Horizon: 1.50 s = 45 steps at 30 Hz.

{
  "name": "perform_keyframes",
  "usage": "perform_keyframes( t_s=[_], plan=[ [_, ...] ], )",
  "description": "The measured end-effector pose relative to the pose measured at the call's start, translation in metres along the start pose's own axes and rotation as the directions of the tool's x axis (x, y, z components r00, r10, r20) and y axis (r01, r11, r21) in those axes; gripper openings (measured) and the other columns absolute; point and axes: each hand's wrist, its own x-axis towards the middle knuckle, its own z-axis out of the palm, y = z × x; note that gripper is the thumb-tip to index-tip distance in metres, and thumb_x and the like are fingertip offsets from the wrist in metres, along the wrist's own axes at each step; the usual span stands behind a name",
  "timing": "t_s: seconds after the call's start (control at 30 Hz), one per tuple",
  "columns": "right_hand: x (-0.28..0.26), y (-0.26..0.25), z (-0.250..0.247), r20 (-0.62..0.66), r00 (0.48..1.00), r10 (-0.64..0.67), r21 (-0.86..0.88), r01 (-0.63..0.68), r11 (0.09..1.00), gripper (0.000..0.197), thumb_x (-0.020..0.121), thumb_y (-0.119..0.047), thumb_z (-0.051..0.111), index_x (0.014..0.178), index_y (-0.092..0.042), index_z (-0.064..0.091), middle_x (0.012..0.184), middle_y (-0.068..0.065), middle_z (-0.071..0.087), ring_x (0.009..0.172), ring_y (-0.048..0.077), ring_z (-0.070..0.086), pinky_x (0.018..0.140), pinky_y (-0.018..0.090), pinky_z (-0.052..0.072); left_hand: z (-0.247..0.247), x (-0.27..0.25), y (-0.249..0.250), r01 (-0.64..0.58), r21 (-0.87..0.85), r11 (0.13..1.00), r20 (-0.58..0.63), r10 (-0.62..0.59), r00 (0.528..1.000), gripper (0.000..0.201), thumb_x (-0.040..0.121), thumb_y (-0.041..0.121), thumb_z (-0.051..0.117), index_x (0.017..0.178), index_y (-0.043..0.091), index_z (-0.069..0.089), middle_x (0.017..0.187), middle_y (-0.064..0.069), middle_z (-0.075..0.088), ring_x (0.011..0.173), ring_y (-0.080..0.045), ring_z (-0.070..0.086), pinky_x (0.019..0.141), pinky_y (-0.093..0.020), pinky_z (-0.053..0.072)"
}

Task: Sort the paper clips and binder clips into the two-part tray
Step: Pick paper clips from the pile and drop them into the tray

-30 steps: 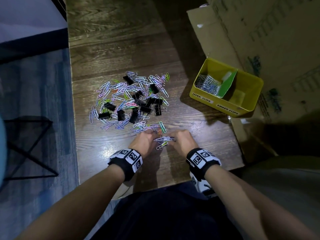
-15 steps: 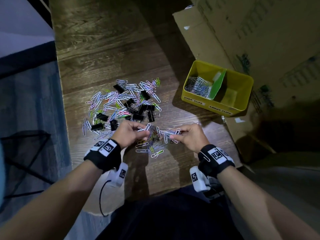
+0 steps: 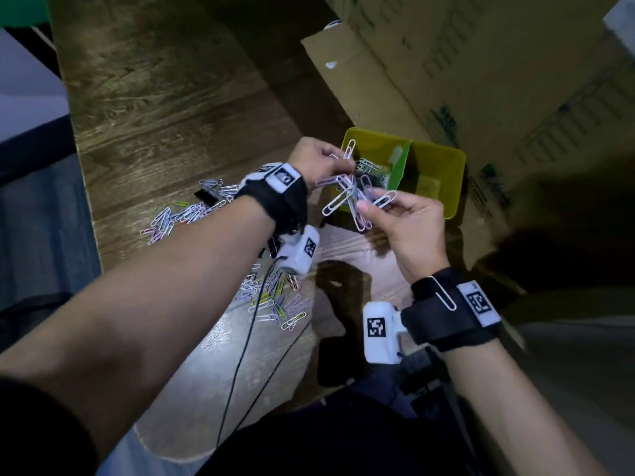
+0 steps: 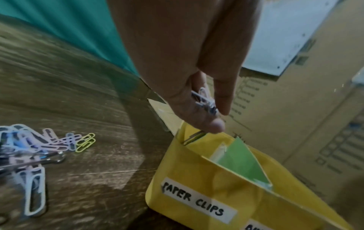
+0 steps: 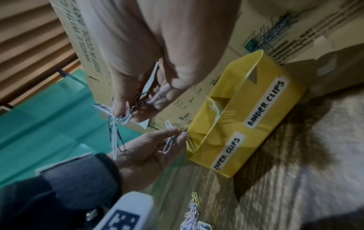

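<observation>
The yellow tray (image 3: 443, 204) has a green divider (image 3: 400, 166); its left part, labelled PAPER CLIPS (image 4: 194, 198), holds several paper clips (image 3: 369, 165). Above that part my left hand (image 3: 338, 161) pinches a few paper clips (image 4: 204, 102). Beside it, at the tray's near edge, my right hand (image 3: 369, 201) pinches a tangled bunch of white paper clips (image 3: 347, 197) that dangles from its fingers (image 5: 116, 124). Loose coloured paper clips (image 3: 275, 300) lie on the wooden table (image 3: 154, 97). My left arm hides most of the black binder clips; one (image 3: 202, 195) shows.
Cardboard boxes (image 3: 481, 80) stand right behind and beside the tray. One paper clip (image 3: 443, 293) hangs on my right wrist strap. A black cable (image 3: 240, 355) runs from the left wrist camera across the table's near edge. The tray's right part is labelled BINDER CLIPS (image 5: 265, 101).
Both hands lifted off the table with paper clips and moved up and right from the pile to the tray's left part. The head view has shifted closer.
</observation>
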Motion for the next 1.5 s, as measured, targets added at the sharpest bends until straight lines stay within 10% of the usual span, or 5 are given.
perform_keyframes(
  t_s=[0.4, 0.8, 0.97, 1.27, 1.5],
  plan=[
    [0.092, 0.001, -0.013, -0.173, 0.978, 0.119, -0.220, -0.156, 0.963, 0.015, 0.069, -0.012, 0.082, 0.071, -0.017, 0.068, 0.075, 0.004, 0.071, 0.067, 0.017, 0.067, 0.077, 0.037, 0.059, 0.016, -0.005, -0.006, 0.077, -0.103, 0.992, -0.087, -0.086, 0.992, 0.022, 0.090, -0.005, 0.045, 0.103, -0.003, 0.063, 0.080, -0.010, 0.063, 0.069, -0.014, 0.060, 0.062, -0.020, 0.050],
    [0.097, 0.011, 0.017, 0.123, 0.983, 0.133, -0.839, 0.031, 0.544, 0.040, 0.083, -0.025, 0.071, 0.121, -0.017, 0.063, 0.124, 0.002, 0.064, 0.117, 0.021, 0.055, 0.105, 0.033, 0.041, -0.054, -0.126, -0.099, 0.197, 0.120, 0.973, -0.049, -0.192, 0.980, 0.017, 0.093, 0.001, 0.047, 0.092, 0.007, 0.063, 0.078, -0.010, 0.063, 0.066, -0.021, 0.059, 0.058, -0.026, 0.054],
    [0.047, 0.014, 0.031, 0.255, 0.945, -0.203, -0.730, 0.326, 0.600, 0.020, 0.087, -0.015, 0.063, 0.106, -0.018, 0.069, 0.107, 0.003, 0.064, 0.095, 0.014, 0.058, 0.088, 0.023, 0.045, -0.052, -0.141, -0.141, -0.072, 0.707, 0.703, 0.030, 0.072, 0.997, 0.028, 0.087, 0.004, 0.052, 0.111, 0.012, 0.065, 0.114, -0.008, 0.064, 0.105, -0.024, 0.058, 0.095, -0.031, 0.044],
    [-0.058, 0.116, 0.032, 0.586, 0.692, 0.422, -0.810, 0.504, 0.299, 0.103, 0.072, -0.039, 0.077, 0.149, -0.012, 0.015, 0.145, 0.012, 0.026, 0.133, 0.029, 0.025, 0.111, 0.038, 0.025, -0.019, -0.159, -0.173, -0.326, 0.855, 0.403, 0.275, 0.180, 0.944, 0.053, 0.074, 0.020, 0.037, 0.120, 0.000, 0.055, 0.115, -0.017, 0.060, 0.105, -0.033, 0.057, 0.096, -0.041, 0.047],
    [-0.064, 0.135, 0.051, 0.573, 0.740, 0.353, -0.817, 0.548, 0.177, 0.110, 0.072, -0.055, 0.071, 0.147, -0.003, 0.010, 0.141, 0.017, 0.026, 0.132, 0.032, 0.024, 0.111, 0.040, 0.028, -0.040, -0.193, -0.189, 0.030, 0.920, 0.392, -0.054, 0.050, 0.997, 0.069, 0.081, 0.052, 0.056, 0.139, 0.025, 0.031, 0.136, -0.011, 0.043, 0.119, -0.032, 0.044, 0.091, -0.047, 0.045]
  ],
)
